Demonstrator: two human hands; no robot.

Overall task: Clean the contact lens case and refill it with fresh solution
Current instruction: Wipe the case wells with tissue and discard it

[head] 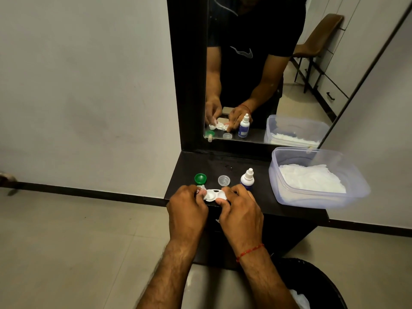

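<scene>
I'm seeing a green cap (200,179), a clear cap (224,180), a white lens case (214,194), and a red thread (249,251) circling my wrist.

No text can be read; the dropper bottle (247,179) label is too blurred.

Home dressing nook (mirror (256,74), shelf (200,163))

A clear plastic tub (321,198) of white tissues (311,180) sits on the right of the dark table (256,205). Behind stands a mirror (263,70), reflecting a brown chair (321,39). A dark bin (321,284), perhaps holding crumpled tissue, stands on the tiled floor (78,241).
</scene>
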